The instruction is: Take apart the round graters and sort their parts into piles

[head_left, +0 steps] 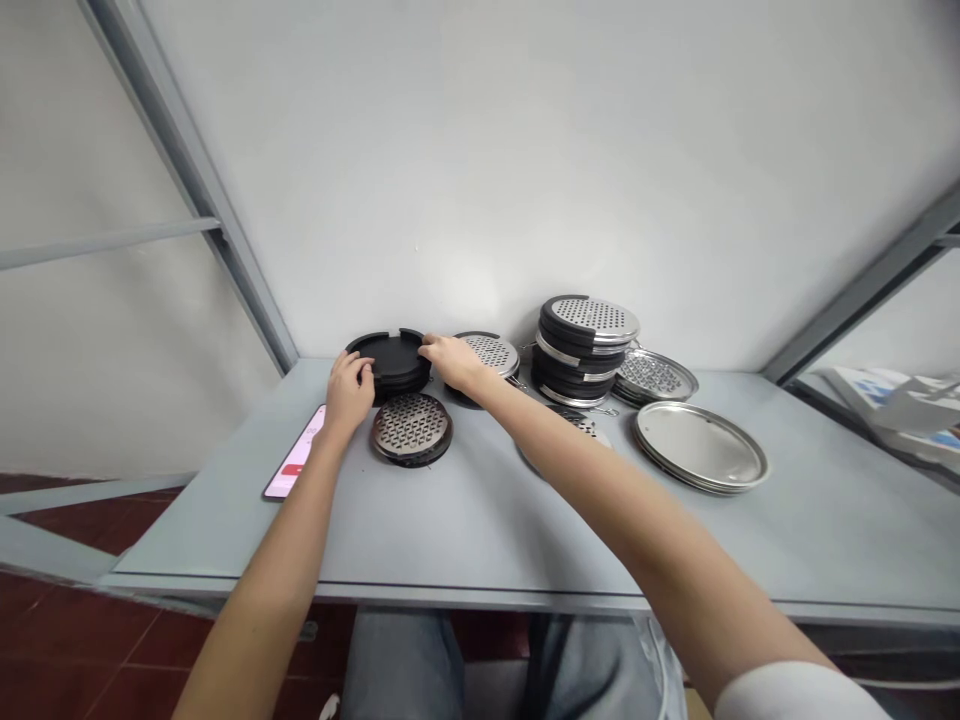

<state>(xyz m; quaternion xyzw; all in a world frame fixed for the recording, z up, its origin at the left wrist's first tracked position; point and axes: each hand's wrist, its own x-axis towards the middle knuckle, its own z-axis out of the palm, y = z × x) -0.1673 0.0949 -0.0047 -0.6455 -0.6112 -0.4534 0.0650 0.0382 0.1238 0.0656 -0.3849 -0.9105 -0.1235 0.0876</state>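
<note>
A stack of round black trays (394, 358) with raised rims stands at the back left of the table. My left hand (351, 387) is closed on the left edge of the top tray, its fingers curled over the rim. On the opposite edge, my right hand (450, 360) grips the rim near a gap in it. Just in front lies a round perforated metal grater plate (412, 427) on a black base. Behind my right wrist is another grater disc (491, 353) with a black rim. My fingertips under the tray are hidden.
A tall stack of grater discs and black rings (585, 345) stands against the wall. Right of it are more grater plates (656, 374) and a pile of shiny metal lids (703, 445). A lit phone (289, 470) lies at left. My right forearm partly covers another grater disc (589, 428).
</note>
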